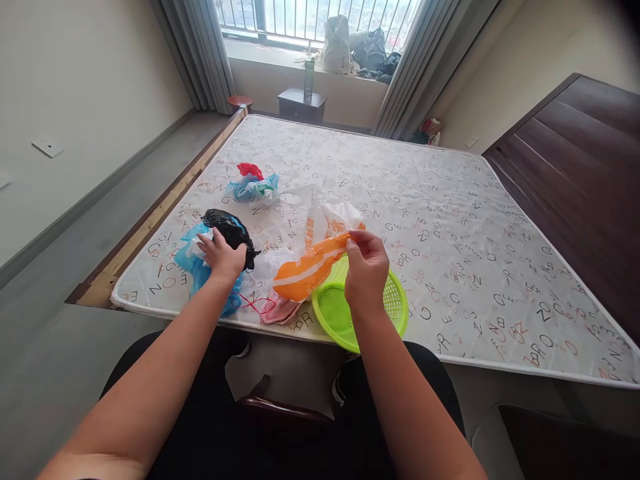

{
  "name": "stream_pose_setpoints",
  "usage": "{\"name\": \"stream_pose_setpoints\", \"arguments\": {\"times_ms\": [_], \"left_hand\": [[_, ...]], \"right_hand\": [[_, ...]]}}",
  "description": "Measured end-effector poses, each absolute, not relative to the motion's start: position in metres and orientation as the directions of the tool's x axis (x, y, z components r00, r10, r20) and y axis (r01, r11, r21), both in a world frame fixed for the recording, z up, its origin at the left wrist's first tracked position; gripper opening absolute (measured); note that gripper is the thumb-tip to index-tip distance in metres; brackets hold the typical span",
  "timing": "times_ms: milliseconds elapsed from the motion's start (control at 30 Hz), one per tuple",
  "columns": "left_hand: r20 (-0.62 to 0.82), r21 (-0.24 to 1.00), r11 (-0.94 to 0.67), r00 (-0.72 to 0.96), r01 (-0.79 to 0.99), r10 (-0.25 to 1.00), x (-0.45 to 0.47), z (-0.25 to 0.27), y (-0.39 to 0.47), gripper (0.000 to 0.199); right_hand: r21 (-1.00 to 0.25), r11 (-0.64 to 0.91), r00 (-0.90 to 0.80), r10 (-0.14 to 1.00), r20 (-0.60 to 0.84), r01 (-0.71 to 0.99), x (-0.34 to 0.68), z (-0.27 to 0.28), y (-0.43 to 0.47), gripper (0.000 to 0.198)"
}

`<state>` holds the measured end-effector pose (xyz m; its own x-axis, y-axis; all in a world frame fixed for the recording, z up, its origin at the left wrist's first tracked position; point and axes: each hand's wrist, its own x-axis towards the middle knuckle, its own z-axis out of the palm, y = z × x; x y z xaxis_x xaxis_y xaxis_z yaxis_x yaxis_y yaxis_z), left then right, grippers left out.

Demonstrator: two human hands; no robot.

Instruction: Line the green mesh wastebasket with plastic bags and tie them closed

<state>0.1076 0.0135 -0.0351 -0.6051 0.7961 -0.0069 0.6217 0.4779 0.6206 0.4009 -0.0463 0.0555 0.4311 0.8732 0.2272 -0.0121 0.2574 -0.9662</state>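
1. Head view: green basket [335, 312] at the near edge of the mattress [440, 220], rim slightly over the side, right forearm crossing in front.
2. Pink bag [281, 312] left of the basket, also at the edge. Thin red string [257, 305] beside it, running toward the blue bag [200, 272].
3. Right hand [367, 267] above the basket: grip pinching one end of the orange bag [305, 272] between thumb and fingers. Bag is stretched out down-left, far end above the pink bag.
4. Left hand [226, 259] on the left pile: grip spread, fingers over a white bag, thumb by the black bag [233, 230]. Blue bag is under the hand and forearm.
5. White bag with orange print [335, 219] just behind the orange one, lying on the mattress.
6. Farther back, left: crumpled light-blue bag [254, 189], red bag [249, 171] touching its far side.
7. Past the mattress: nightstand [300, 110], bottle [309, 79] upright on it.
8. Farthest: pale backpack [337, 45] on the windowsill.
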Motion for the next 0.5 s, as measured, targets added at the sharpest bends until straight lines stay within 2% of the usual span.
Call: {"name": "stream_pose_setpoints", "arguments": {"times_ms": [100, 200, 233, 300, 367, 433, 500], "left_hand": [[-0.012, 0.647, 0.424, -0.547, 0.633, 0.837, 0.122, -0.031, 0.008, 0.100], [0.004, 0.748, 0.333, -0.506, 0.574, 0.863, 0.131, -0.030, 0.004, 0.090], [-0.068, 0.792, 0.334, -0.469, 0.511, 0.880, 0.133, -0.030, 0.003, 0.080], [-0.364, 0.831, 0.459, -0.317, 0.313, 0.876, 0.135, -0.028, -0.002, 0.065], [-0.640, 0.755, 0.644, -0.074, 0.121, 0.765, 0.135, -0.024, -0.009, 0.075], [-0.727, 0.679, 0.734, 0.133, -0.004, 0.673, 0.133, -0.020, -0.016, 0.085], [-0.711, 0.661, 0.745, 0.240, -0.092, 0.661, 0.131, -0.017, -0.020, 0.086]], "right_hand": [[-0.950, 0.311, 0.474, 0.842, 0.259, -0.034, 0.403, 0.057, -0.044, 0.019], [-0.941, 0.334, 0.478, 0.836, 0.271, -0.052, 0.398, 0.057, -0.045, 0.019], [-0.941, 0.332, 0.466, 0.844, 0.263, -0.069, 0.394, 0.057, -0.046, 0.019], [-0.942, 0.310, 0.421, 0.877, 0.233, -0.125, 0.386, 0.056, -0.049, 0.019], [-0.944, 0.281, 0.354, 0.912, 0.207, -0.172, 0.377, 0.056, -0.053, 0.019], [-0.946, 0.263, 0.286, 0.937, 0.202, -0.192, 0.368, 0.055, -0.058, 0.017], [-0.945, 0.256, 0.229, 0.951, 0.208, -0.205, 0.360, 0.054, -0.063, 0.015]]}}
